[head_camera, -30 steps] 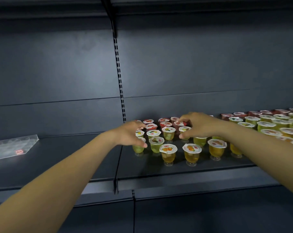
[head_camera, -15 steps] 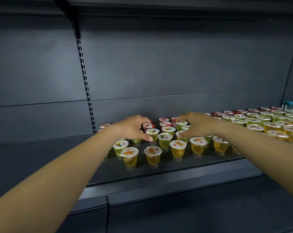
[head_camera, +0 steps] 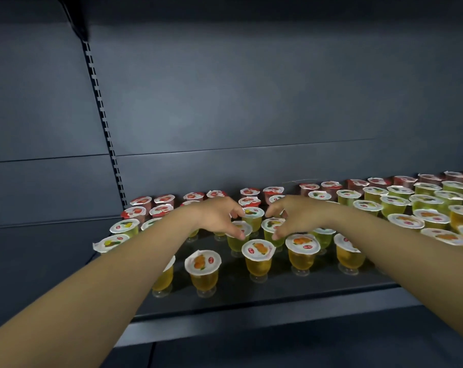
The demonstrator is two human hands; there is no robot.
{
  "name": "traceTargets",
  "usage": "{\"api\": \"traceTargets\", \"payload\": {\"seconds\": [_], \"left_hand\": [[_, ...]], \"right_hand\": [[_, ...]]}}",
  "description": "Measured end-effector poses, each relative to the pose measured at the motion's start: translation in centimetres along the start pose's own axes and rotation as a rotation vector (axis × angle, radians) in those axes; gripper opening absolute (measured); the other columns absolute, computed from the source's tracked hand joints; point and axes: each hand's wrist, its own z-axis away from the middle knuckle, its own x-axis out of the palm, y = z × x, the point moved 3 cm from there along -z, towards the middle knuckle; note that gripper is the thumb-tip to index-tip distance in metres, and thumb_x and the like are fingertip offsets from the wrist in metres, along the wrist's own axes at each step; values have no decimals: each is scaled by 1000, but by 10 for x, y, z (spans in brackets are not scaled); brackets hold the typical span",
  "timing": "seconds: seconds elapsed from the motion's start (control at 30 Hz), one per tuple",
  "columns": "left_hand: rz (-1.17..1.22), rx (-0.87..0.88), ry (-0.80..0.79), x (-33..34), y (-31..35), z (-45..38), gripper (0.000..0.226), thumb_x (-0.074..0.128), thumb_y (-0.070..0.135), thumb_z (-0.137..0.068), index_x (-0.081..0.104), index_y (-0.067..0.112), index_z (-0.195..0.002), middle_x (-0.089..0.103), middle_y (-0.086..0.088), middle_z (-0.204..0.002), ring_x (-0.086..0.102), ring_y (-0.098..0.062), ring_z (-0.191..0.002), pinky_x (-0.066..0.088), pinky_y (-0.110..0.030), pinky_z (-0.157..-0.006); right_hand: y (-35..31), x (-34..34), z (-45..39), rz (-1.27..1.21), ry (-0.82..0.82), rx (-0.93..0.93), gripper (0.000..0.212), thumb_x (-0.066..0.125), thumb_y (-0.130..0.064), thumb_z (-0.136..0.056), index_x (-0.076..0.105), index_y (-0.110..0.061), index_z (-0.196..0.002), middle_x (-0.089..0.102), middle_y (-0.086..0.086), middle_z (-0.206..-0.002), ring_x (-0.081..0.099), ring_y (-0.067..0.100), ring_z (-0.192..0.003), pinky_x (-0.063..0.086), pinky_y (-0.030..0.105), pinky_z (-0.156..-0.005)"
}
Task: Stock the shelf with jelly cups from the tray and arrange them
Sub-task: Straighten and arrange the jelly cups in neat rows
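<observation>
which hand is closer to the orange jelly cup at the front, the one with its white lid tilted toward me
Left. The left hand is just above and slightly right of the tilted-lid orange jelly cup; the right hand is farther right, over the green cups.

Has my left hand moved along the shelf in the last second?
Yes. The left hand has shifted right, away from the slotted upright, and now sits over the green cups.
</observation>
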Motion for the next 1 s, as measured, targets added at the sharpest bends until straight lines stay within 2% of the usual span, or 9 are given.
{"api": "traceTargets", "payload": {"seconds": [0.1,0.2,0.3,0.43,0.63,0.8,0.9,1.0], "left_hand": [[37,-10,-9,4,0,-5,55,68,33,-85,50,18,-134,53,2,-135,52,-16,-119,44,-23,-89],[58,-11,-19,6,0,-8,50,68,33,-84,55,17,-130,55,3,-131,53,-15,-116,44,-22,-86],[52,0,-2,7,-1,-7,44,69,31,-84,60,15,-125,59,3,-124,56,-16,-112,50,-25,-86],[93,-11,65,-2,-11,3,39,69,27,-83,64,16,-120,63,2,-118,58,-16,-108,50,-29,-86],[205,-142,146,-22,-58,34,49,73,29,-80,59,21,-126,57,7,-130,53,-14,-117,45,-31,-97],[225,-176,117,-19,-81,52,51,73,26,-80,58,18,-128,56,6,-132,53,-13,-117,45,-28,-96],[212,-164,86,-14,-87,55,51,71,25,-82,56,17,-130,54,5,-135,51,-13,-121,42,-23,-91],[232,-155,68,-11,-90,54,51,72,23,-81,56,17,-130,55,5,-133,52,-12,-119,43,-22,-87]], "right_hand": [[7,3,-6,-18,4,-6,56,71,-26,-83,50,-20,-135,50,-4,-138,51,14,-120,42,19,-80],[12,4,-11,-65,25,4,55,73,-24,-81,52,-21,-133,52,-5,-136,52,15,-120,46,21,-82],[13,4,-13,-114,34,21,57,74,-21,-80,52,-20,-132,54,-4,-134,54,16,-118,50,22,-81],[8,1,-16,-184,44,29,58,76,-18,-77,54,-19,-131,56,-2,-132,53,16,-118,48,25,-85],[-24,-4,-24,-389,95,-1,62,75,-12,-77,51,-15,-134,54,1,-134,50,16,-119,39,26,-87],[-60,17,-38,-396,13,-24,63,77,-12,-76,51,-11,-134,54,3,-135,50,19,-122,43,27,-92],[-71,27,-45,-352,-30,-18,65,77,-13,-76,50,-9,-135,54,5,-135,50,20,-123,45,31,-97],[-76,34,-48,-319,-69,4,62,75,-12,-78,50,-8,-135,53,5,-136,49,21,-124,45,31,-97]]}}
